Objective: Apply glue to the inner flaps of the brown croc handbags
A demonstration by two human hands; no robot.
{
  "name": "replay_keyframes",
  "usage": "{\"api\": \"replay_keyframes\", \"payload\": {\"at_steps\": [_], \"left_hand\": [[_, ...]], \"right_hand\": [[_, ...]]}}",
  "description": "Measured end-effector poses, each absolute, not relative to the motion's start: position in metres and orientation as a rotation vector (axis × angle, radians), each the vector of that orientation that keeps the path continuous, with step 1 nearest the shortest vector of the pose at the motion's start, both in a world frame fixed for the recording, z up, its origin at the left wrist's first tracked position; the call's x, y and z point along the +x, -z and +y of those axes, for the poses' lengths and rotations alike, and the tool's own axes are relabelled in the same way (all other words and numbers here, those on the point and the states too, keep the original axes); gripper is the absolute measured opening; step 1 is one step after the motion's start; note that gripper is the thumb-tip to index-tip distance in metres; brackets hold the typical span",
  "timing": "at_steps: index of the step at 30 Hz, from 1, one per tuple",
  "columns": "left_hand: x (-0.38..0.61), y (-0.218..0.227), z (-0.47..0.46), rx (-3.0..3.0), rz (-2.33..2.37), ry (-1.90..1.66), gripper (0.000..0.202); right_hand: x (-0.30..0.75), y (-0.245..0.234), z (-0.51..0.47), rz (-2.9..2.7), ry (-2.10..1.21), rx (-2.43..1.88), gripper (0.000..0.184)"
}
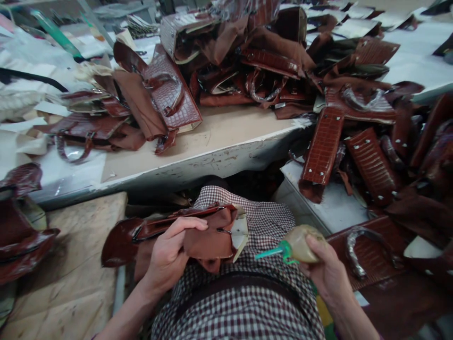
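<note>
An unfinished brown leather handbag [208, 236] lies across my lap on the checkered apron [247, 307]. My left hand [171, 248] is closed on its brown lining, thumb on top, other fingers hidden beneath. Pale backing shows at the bag's right end, and a rounded dark flap sticks out to the left. Off to the right, my right hand [323, 262] grips a squeeze bottle [302, 243] with yellowish contents and a green nozzle. The nozzle points left toward the bag, apart from it.
Brown crocodile-patterned handbags [166, 89] are heaped along the workbench [219, 127] ahead. More bag parts [371, 165] pile up at the right. A worn board [78, 255] stands at the left, with another bag [21, 226] on it. A green tube [56, 35] lies at the back left.
</note>
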State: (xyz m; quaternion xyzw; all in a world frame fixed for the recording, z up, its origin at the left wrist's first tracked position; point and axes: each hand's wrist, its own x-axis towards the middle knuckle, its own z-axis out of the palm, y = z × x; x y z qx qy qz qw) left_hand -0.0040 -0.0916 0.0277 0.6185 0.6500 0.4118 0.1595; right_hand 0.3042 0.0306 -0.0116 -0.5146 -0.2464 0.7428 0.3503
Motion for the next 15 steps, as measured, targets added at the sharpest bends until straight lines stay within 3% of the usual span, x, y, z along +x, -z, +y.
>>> {"api": "replay_keyframes", "payload": {"at_steps": [4,8,15], "left_hand": [[-0.014,-0.033,-0.073,1.821,2.091,-1.066,0.014],[-0.031,-0.038,-0.054,1.366,2.296,-0.961,0.005],[-0.065,-0.068,-0.032,0.851,2.135,-1.234,0.032]], "right_hand": [[0.306,0.014,0.038,-0.166,-1.978,-0.990,0.032],[0.309,0.017,0.036,0.013,-2.071,-0.801,0.042],[0.312,0.016,0.028,0.111,-2.078,-0.722,0.039]]}}
